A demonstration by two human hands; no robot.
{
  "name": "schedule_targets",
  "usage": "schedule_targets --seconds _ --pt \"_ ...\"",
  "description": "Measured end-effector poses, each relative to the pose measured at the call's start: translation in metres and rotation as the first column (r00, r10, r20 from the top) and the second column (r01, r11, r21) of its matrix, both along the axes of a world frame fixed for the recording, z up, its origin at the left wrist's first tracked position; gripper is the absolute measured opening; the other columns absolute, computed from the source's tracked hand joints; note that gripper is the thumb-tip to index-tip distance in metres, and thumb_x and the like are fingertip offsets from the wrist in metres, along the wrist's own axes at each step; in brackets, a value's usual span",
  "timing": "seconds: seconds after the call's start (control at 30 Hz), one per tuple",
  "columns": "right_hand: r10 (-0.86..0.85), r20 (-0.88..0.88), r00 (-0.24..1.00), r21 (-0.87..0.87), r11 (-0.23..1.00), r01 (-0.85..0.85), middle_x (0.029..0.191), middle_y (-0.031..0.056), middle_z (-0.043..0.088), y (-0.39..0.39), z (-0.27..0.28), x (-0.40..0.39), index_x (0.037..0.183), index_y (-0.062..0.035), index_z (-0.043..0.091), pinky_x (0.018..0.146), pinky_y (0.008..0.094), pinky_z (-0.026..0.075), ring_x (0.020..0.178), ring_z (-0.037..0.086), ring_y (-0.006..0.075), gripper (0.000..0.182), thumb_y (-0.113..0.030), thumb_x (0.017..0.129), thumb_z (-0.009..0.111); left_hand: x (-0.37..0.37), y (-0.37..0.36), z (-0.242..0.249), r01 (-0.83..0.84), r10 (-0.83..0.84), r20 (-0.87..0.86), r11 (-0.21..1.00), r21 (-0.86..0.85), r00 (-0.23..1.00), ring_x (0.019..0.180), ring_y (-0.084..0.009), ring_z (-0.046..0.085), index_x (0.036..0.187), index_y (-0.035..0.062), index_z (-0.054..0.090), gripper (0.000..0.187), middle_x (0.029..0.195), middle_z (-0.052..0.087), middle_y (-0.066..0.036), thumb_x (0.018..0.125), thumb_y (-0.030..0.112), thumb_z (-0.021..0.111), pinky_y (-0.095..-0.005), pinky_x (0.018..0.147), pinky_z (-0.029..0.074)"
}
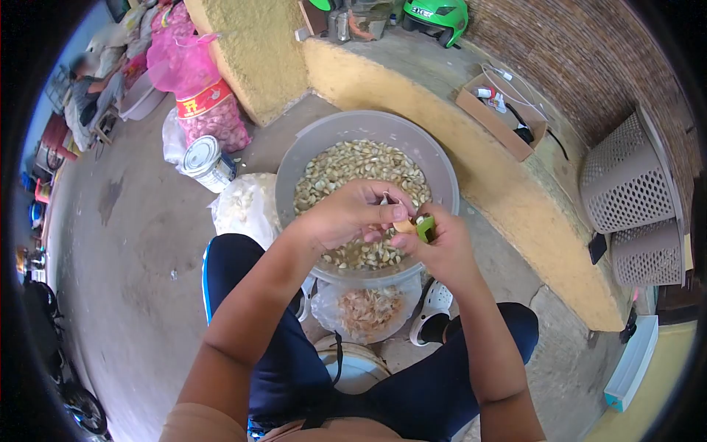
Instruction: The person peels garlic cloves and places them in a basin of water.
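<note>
Head view: the left hand pinches a pale garlic piece; the right hand grips a green object. Both sit above the right half of the grey basin, screening some cloves. A bag of peelings lies below the basin's near edge; a white bag adjoins its left edge. A cardboard box occupies the ledge's front edge.

The tub is grey, the cloves inside it are cream, and the small tool is bright green. Near, the trousers are dark blue with a white and light blue stripe. Far left, the sack is pink with a red and yellow label. At right, the crates are grey with hole pattern.
</note>
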State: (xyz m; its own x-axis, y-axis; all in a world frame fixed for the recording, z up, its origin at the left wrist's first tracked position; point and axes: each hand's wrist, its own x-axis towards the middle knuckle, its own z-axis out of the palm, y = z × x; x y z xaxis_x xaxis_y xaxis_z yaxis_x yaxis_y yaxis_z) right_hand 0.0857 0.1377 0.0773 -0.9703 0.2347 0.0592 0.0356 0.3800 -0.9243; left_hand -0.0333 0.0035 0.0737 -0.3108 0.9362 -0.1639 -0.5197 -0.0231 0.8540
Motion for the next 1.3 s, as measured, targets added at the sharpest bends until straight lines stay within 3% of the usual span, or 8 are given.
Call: schedule_targets --seconds 0.4,0.73,0.9,1.1,1.3 --pt "-0.014 -0.129 0.992 0.001 1.000 0.014 0.055 0.0059 0.053 0.002 -0.004 0.002 0.074 -0.0002 0.055 0.049 0.0257 0.040 0.051 0.050 0.0109 0.034 -0.030 0.069 0.070 0.006 0.012 -0.005 0.032 -0.036 0.051 0.998 0.061 0.998 0.047 -0.0036 0.046 0.084 0.0035 0.057 0.027 0.067 0.054 -0.001 0.074 0.027 0.066 -0.0137 0.040 0.035" --pt "-0.047 -0.130 0.990 -0.046 0.998 0.041 0.054 0.0059 0.053 0.000 -0.008 0.001 0.077 0.0008 0.057 0.049 0.0256 0.039 0.051 0.049 0.0103 0.035 -0.032 0.072 0.066 0.012 0.013 -0.004 -0.090 0.087 0.044 0.994 0.067 0.995 0.049 -0.0029 0.047 0.084 0.0042 0.058 0.026 0.070 0.055 -0.001 0.074 0.027 0.066 -0.0125 0.040 0.036" --pt "-0.030 -0.087 0.996 0.026 0.999 0.032 0.050 0.0069 0.050 0.002 -0.008 -0.001 0.075 0.0025 0.056 0.046 0.0260 0.039 0.047 0.050 0.0117 0.039 -0.036 0.075 0.063 0.010 0.014 -0.008 -0.118 0.112 0.054 0.984 0.133 0.992 0.050 -0.0029 0.046 0.085 0.0019 0.057 0.024 0.074 0.055 -0.003 0.075 0.022 0.065 -0.0129 0.039 0.034" --pt "-0.044 -0.112 0.993 0.156 0.986 0.061 0.047 0.0099 0.050 0.002 -0.007 -0.003 0.071 0.0018 0.054 0.044 0.0293 0.040 0.044 0.053 0.0191 0.039 -0.036 0.076 0.061 0.006 0.012 -0.002 -0.068 0.068 -0.009 0.995 -0.074 0.998 0.053 -0.0033 0.045 0.086 -0.0006 0.056 0.025 0.072 0.053 -0.003 0.076 0.021 0.064 -0.0137 0.040 0.031" --pt "-0.098 -0.211 0.973 0.340 0.926 0.167 0.046 0.0107 0.048 0.004 -0.017 -0.006 0.064 -0.0011 0.049 0.043 0.0328 0.040 0.043 0.053 0.0255 0.040 -0.038 0.075 0.061 0.010 0.016 -0.013 -0.166 0.168 0.031 0.985 -0.052 0.985 0.055 -0.0033 0.045 0.088 0.0010 0.055 0.021 0.070 0.051 0.000 0.080 0.020 0.060 -0.0146 0.041 0.030"
